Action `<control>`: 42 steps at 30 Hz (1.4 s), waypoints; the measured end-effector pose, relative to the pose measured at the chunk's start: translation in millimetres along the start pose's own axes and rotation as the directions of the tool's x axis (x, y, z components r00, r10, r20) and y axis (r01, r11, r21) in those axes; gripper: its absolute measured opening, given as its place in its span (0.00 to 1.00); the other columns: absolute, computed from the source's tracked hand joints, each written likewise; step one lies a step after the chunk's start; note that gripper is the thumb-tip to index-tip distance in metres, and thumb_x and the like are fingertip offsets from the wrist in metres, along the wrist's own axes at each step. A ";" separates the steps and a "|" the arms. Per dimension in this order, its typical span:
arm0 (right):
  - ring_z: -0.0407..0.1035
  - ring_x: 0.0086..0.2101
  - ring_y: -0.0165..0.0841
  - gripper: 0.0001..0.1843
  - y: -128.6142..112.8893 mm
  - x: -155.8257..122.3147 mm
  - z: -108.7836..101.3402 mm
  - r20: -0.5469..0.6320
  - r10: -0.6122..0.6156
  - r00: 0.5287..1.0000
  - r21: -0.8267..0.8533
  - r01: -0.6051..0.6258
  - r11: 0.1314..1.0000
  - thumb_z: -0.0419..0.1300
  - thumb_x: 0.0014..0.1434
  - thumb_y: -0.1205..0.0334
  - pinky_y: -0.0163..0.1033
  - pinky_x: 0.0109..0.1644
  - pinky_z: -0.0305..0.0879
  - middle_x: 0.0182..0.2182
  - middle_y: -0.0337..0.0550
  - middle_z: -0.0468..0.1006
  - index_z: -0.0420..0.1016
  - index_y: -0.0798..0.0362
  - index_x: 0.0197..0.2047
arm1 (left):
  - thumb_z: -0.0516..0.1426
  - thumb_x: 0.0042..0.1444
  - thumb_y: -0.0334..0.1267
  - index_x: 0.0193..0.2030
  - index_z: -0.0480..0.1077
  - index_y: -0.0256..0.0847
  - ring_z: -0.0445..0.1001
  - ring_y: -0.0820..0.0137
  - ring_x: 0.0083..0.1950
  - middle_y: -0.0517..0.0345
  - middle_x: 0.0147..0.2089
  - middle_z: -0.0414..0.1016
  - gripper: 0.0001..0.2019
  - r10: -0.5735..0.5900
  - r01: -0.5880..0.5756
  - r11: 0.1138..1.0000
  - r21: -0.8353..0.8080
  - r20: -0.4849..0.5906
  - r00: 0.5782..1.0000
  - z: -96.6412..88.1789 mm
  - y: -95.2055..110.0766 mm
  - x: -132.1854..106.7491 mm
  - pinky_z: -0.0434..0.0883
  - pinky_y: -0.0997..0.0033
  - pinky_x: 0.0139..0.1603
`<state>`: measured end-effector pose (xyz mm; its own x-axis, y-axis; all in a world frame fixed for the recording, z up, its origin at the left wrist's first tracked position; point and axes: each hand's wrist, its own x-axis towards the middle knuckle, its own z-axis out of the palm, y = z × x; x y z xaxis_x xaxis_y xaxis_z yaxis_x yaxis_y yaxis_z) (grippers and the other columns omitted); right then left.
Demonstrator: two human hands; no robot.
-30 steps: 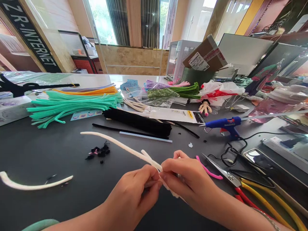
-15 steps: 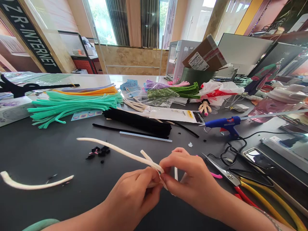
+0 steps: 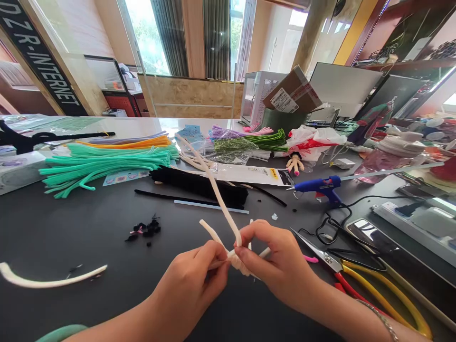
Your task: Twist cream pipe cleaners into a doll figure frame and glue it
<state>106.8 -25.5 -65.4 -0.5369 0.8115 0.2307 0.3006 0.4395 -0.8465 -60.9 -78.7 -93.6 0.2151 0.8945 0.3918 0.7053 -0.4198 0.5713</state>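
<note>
Both hands pinch a white pipe cleaner [image 3: 217, 194] low in the middle of the head view, above the dark table [image 3: 89, 223]. My left hand [image 3: 194, 280] grips a short end that sticks out to the left. My right hand [image 3: 274, 256] is closed on the twisted part, and the long free end rises up and to the left from it. Another white pipe cleaner piece [image 3: 50, 280] lies on the table at the far left.
Scissors with red and yellow handles [image 3: 342, 275] and a pink piece [image 3: 310, 259] lie right of my hands. A blue glue gun [image 3: 318, 186], black pipe cleaners [image 3: 199, 183], a teal bundle [image 3: 103, 164], black scraps [image 3: 146, 230] and a small doll [image 3: 295, 163] lie beyond.
The long free end of the white pipe cleaner has swung from pointing left over the table to standing up and away. Both hands stayed pinched on it. The camera tilted slightly.
</note>
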 end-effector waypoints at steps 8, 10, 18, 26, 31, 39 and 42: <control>0.62 0.24 0.28 0.06 -3.3 -2.1 0.6 -0.195 -0.115 0.974 -0.007 0.115 0.993 0.51 0.50 0.68 0.31 0.26 0.58 0.20 0.35 0.69 0.65 0.52 0.23 | 0.46 0.59 0.33 0.29 0.58 0.43 0.53 0.77 0.21 0.69 0.21 0.55 0.08 -0.105 0.115 0.984 -0.136 0.078 0.991 -1.6 5.0 -1.7 0.56 0.79 0.22; 0.62 0.23 0.27 0.07 -4.0 -2.0 -0.3 -0.196 -0.128 0.972 0.005 0.132 0.991 0.51 0.50 0.69 0.32 0.27 0.58 0.19 0.35 0.69 0.65 0.52 0.23 | 0.47 0.59 0.35 0.28 0.59 0.43 0.53 0.76 0.21 0.69 0.21 0.54 0.08 -0.175 0.191 0.965 -0.180 0.098 0.980 -1.6 6.0 -1.0 0.55 0.79 0.21; 0.61 0.22 0.27 0.06 -10.5 -5.9 -7.6 -0.219 -0.319 0.922 -0.126 0.297 0.946 0.51 0.48 0.71 0.37 0.35 0.58 0.19 0.33 0.68 0.63 0.52 0.23 | 0.51 0.56 0.43 0.25 0.61 0.41 0.51 0.75 0.21 0.68 0.20 0.54 0.12 -0.424 0.442 0.850 -0.288 0.125 0.897 -7.7 9.2 9.9 0.52 0.76 0.22; 0.59 0.18 0.23 0.08 -18.7 -8.6 -7.2 -0.136 -0.361 0.922 -0.104 0.349 0.931 0.53 0.47 0.75 0.28 0.22 0.55 0.18 0.32 0.67 0.66 0.52 0.24 | 0.53 0.55 0.47 0.26 0.62 0.40 0.57 0.76 0.20 0.65 0.21 0.64 0.14 -0.549 0.529 0.657 -0.538 0.140 0.824 -9.4 3.2 18.6 0.54 0.76 0.22; 0.63 0.21 0.26 0.10 -13.7 -8.6 -4.3 -0.108 -0.521 0.847 -0.190 0.497 0.847 0.52 0.48 0.76 0.30 0.27 0.61 0.20 0.35 0.72 0.68 0.51 0.29 | 0.54 0.54 0.46 0.26 0.63 0.38 0.58 0.77 0.19 0.65 0.20 0.67 0.13 -0.589 0.514 0.495 -0.700 0.164 0.791 -10.0 2.6 20.3 0.56 0.77 0.22; 0.67 0.25 0.28 0.15 0.6 -7.7 1.4 0.171 -0.532 0.829 -0.116 0.553 0.825 0.51 0.46 0.78 0.33 0.34 0.64 0.28 0.39 0.78 0.70 0.50 0.31 | 0.57 0.53 0.40 0.26 0.69 0.35 0.61 0.77 0.21 0.62 0.18 0.67 0.11 -0.605 0.456 0.270 -0.848 0.219 0.765 -11.5 5.1 21.8 0.57 0.78 0.23; 0.68 0.25 0.29 0.15 3.2 -2.7 0.9 0.244 -0.482 0.842 -0.122 0.519 0.846 0.50 0.45 0.78 0.34 0.35 0.64 0.26 0.39 0.78 0.72 0.51 0.29 | 0.59 0.52 0.39 0.25 0.70 0.34 0.61 0.77 0.22 0.61 0.18 0.67 0.10 -0.588 0.453 0.163 -0.877 0.282 0.758 -11.8 0.4 21.5 0.57 0.79 0.23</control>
<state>108.5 -26.6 -69.2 -0.7890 0.3773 0.4849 0.0712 0.8401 -0.5378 -64.0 -61.4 -76.5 -0.0614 0.9681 -0.2428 -0.3801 0.2023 0.9026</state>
